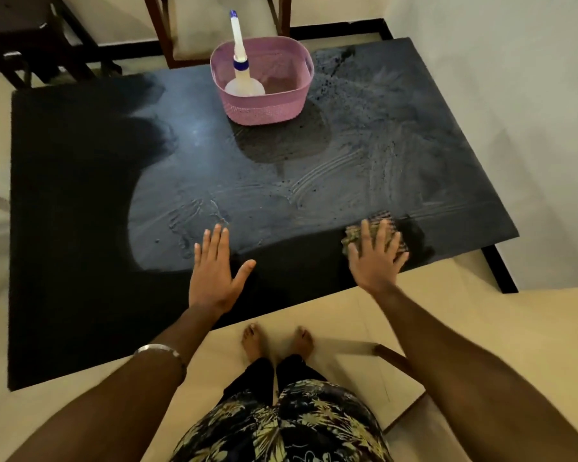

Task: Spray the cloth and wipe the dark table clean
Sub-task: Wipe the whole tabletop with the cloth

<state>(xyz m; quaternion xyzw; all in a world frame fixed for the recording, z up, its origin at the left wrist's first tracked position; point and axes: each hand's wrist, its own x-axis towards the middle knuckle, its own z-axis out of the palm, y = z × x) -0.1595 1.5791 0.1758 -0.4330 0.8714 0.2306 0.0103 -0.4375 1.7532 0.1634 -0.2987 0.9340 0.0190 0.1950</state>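
Now both hands are down on the dark counter (80, 201).
Left hand (214, 265) lies flat, fingers spread, holding nothing; the spray bottle (242, 75) stands in the pink basket (264, 108); right hand (377, 255) presses open-fingered on the cloth (354, 233) at the near right edge.

Mostly covered by the spread right hand (376, 258): the cloth (382, 219), only striped edges peeking past the fingers, lower right of centre. Slightly blurred at those fingertips. Hidden behind the pink basket (291, 105) wall: the spray bottle (242, 85) base. Cut off at the top edge: chair (167, 35) backs. Cropped at the bottom: both forearms.
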